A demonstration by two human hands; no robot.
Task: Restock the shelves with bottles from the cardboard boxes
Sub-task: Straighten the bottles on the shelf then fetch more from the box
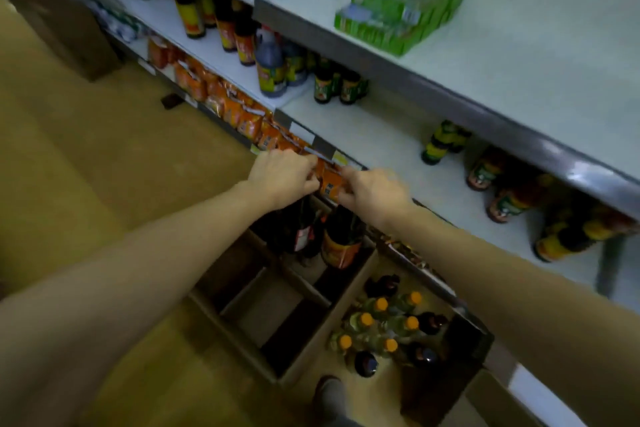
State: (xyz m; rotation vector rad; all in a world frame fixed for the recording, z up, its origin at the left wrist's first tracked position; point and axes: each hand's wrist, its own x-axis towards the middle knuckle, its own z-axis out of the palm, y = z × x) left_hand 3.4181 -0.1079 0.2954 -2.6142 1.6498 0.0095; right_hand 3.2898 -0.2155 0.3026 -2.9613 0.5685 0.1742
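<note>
Mid-frame, both hands at the front edge of the shelf [398,146]. Left hand [282,177] and right hand [372,191] curled around an orange packet [330,184], pinching it from either side; packet upright, face toward the camera, motion-blurred. Just below the hands, two dark bottles [341,239] standing upright in a divided box [263,308], necks up and partly hidden behind the wrists; remaining cells of the box bare. Lower right, a second box [446,378] packed with upright orange-capped and dark bottles. Bare white board on the shelf right of the hands, bottles only toward the back. Orange packets in a row along the lower edge, running to upper left.
</note>
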